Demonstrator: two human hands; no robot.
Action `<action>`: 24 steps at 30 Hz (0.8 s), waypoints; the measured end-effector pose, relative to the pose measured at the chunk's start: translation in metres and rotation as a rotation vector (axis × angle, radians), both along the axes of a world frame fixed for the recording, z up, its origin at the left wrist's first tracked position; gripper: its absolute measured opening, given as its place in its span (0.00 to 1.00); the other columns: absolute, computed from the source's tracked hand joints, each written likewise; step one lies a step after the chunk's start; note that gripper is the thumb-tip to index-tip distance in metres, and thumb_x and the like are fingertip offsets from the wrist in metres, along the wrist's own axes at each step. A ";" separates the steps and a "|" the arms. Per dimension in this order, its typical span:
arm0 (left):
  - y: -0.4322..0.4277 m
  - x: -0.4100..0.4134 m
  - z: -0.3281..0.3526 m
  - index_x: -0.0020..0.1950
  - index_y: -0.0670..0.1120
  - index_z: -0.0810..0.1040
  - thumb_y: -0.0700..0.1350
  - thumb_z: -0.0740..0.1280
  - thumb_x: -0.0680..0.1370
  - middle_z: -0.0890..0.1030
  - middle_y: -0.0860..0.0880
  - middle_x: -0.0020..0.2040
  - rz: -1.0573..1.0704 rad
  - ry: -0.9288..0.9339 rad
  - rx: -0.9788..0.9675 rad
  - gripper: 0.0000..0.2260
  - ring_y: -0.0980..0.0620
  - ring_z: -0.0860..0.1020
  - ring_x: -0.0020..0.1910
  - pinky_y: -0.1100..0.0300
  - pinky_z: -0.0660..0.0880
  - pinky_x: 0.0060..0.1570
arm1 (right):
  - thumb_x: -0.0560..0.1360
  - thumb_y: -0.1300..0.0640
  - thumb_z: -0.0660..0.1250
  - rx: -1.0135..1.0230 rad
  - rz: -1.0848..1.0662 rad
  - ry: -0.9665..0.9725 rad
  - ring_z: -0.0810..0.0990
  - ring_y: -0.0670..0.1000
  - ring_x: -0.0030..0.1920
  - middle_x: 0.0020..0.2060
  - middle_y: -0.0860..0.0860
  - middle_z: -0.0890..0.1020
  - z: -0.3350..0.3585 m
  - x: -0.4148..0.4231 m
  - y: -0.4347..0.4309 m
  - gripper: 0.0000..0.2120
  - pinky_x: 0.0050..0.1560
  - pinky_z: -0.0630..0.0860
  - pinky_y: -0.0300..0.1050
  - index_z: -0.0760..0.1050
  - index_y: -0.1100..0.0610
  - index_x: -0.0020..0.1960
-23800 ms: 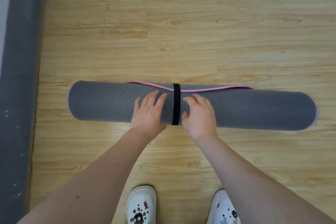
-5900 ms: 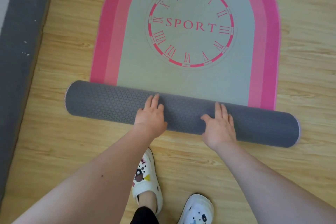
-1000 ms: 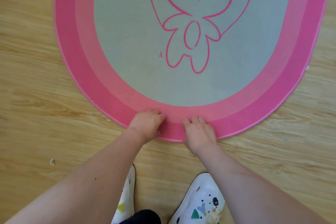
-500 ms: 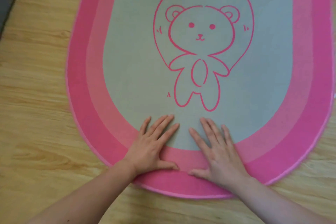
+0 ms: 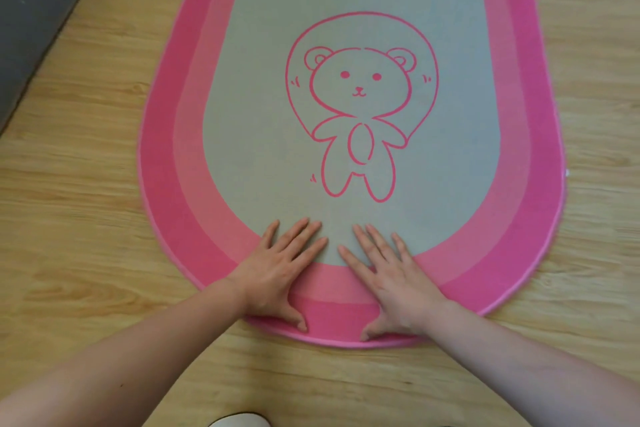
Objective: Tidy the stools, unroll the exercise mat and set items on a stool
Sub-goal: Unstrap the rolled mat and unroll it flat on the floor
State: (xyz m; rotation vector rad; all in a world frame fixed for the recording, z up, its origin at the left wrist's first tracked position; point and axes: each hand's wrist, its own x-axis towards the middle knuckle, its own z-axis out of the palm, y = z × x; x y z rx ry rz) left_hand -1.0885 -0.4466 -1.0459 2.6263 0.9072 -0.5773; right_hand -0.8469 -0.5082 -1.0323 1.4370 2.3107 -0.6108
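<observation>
Head view: exercise mat [image 5: 349,107] lies unrolled on the wooden floor [image 5: 79,191], left hand [image 5: 277,270] and right hand [image 5: 391,277] pressing its near curved end, fingers straight, grasping nothing. Released, that end may curl up again, a rolled mat's habit, I judge.

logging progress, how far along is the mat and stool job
Done: the grey exercise mat with pink border lies flat on the wooden floor, no roll showing. In hand: the left hand and right hand press its near rounded end flat, fingers spread. Left: stools and items; none are in view.
</observation>
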 end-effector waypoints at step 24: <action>-0.028 0.000 0.009 0.78 0.45 0.42 0.68 0.61 0.62 0.42 0.42 0.78 -0.023 0.008 0.012 0.53 0.45 0.40 0.76 0.41 0.44 0.72 | 0.60 0.34 0.70 0.008 -0.032 -0.074 0.34 0.61 0.76 0.76 0.61 0.35 0.006 -0.030 -0.017 0.61 0.73 0.42 0.65 0.35 0.53 0.78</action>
